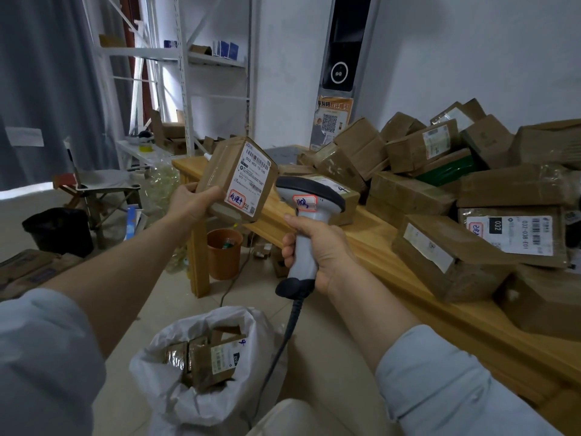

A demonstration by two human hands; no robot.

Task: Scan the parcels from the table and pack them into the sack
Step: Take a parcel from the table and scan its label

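Note:
My left hand (191,204) grips a small brown parcel (234,179) in the air, its white barcode label turned toward me. My right hand (317,253) grips the handle of a grey-and-white barcode scanner (309,199), whose head is right beside the parcel's label. A white sack (195,401) stands open on the floor below my arms with a few brown parcels inside. On the wooden table (393,262) at the right lies a big heap of taped cardboard parcels (456,190).
The scanner's cable hangs down past the sack. Under the table's left end stands an orange bin (224,253). A folding chair (100,191) and a black bag (58,229) are at the left, with metal shelving (185,73) behind.

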